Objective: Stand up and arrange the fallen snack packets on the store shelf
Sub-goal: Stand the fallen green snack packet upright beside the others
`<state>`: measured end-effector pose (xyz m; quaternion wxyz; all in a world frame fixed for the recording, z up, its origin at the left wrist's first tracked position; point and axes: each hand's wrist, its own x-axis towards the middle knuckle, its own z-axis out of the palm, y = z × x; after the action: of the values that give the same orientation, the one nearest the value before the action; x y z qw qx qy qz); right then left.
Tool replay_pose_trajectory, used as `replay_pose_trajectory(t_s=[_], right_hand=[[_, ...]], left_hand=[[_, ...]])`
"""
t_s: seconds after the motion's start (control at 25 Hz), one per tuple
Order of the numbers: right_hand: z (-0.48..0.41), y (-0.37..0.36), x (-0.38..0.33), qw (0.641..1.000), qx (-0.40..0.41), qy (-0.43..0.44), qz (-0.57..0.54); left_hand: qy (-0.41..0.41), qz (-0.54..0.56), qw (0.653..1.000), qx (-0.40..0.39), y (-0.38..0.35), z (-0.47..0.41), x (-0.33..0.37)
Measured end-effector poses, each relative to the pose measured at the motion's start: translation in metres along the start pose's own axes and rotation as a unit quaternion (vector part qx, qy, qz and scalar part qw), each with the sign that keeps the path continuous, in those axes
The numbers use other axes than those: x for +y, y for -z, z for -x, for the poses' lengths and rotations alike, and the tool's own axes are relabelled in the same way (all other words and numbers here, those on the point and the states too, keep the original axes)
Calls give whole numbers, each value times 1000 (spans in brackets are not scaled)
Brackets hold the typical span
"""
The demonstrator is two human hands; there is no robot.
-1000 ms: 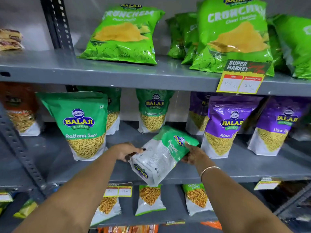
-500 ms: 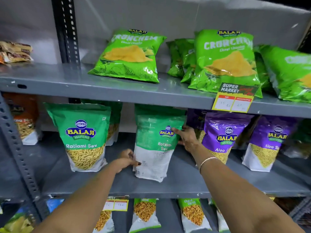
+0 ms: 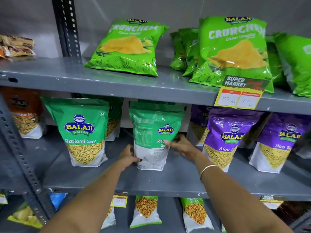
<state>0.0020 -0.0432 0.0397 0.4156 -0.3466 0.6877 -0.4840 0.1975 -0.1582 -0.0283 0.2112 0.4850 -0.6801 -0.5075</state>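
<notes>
A green and white Ratlami Sev packet (image 3: 152, 132) stands upright on the middle grey shelf (image 3: 168, 180), turned so that its printed back and side face me. My left hand (image 3: 128, 156) grips its lower left edge. My right hand (image 3: 180, 145), blurred, holds its right side at mid height. Another Ratlami Sev packet (image 3: 81, 130) stands upright to the left, front facing out. Purple Aloo Sev packets (image 3: 226, 138) stand upright to the right.
Green Crunchem chip bags (image 3: 129, 47) lean on the top shelf (image 3: 101, 79), with a yellow price tag (image 3: 240, 95) hanging from its edge. An orange packet (image 3: 23, 113) stands far left. Smaller snack packets (image 3: 145, 211) fill the lower shelf. A slotted upright post (image 3: 21, 158) runs down the left.
The green packet went from tilted in both hands to standing upright on the middle shelf. My right hand slid down from its upper right to its right side. The camera moved closer.
</notes>
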Motion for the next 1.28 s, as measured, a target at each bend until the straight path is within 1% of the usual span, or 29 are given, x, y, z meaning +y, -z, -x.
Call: replay_pose_trajectory(t_s=[0.04,0.08,0.12,0.16,0.24,0.32,0.36,0.4,0.48,0.56,0.6,0.68,0.72,0.8,0.92,1.04,1.08,1.2,1.28], right_hand=[[2,-1,11,995,-15,-66,69],[2,-4,21,986,-36,-116,110],[3,-8,27,980,-59,-146,118],[4,-12,31,978,-76,-158,111],[2,-19,33,984,-70,-146,69],[0,-26,32,991,-26,-126,27],[-4,-26,34,992,-9,-122,14],[-5,-26,35,993,-11,-114,8],[-9,-20,38,994,-60,-92,28],[-8,-19,40,989,-110,-66,74],[-9,-20,41,987,-121,-61,85],[-11,-24,43,988,-102,-45,111],[-13,-25,44,988,-84,-33,128],[-17,-23,43,986,-70,-19,150],[-15,-8,34,987,-99,-39,122],[-14,7,27,983,-132,-49,119],[-14,11,25,983,-123,-48,126],[-17,20,24,992,-64,-45,103],[-16,24,26,992,-80,-49,86]], left_hand=[[6,-10,999,-34,1,0,1],[14,-25,997,-69,3,0,4],[24,-33,995,-96,5,0,6],[40,-33,992,-112,7,1,9],[71,-38,991,-111,13,2,15],[82,-54,991,-88,18,3,16],[83,-47,991,-92,19,4,17],[82,-34,991,-104,19,5,17],[65,-15,990,-124,15,5,15],[33,-1,994,-106,5,2,14],[17,-5,995,-101,-1,1,15],[-17,-19,991,-132,-10,1,20],[-25,-16,988,-154,-12,0,23],[-25,-4,985,-170,-14,-2,26],[-13,-19,988,-155,-12,-5,29],[-12,-42,996,-78,-7,-11,37],[-11,-52,997,-57,-5,-14,37],[-5,-42,998,-43,-8,-18,37],[-6,1,999,-31,-14,-17,34]])
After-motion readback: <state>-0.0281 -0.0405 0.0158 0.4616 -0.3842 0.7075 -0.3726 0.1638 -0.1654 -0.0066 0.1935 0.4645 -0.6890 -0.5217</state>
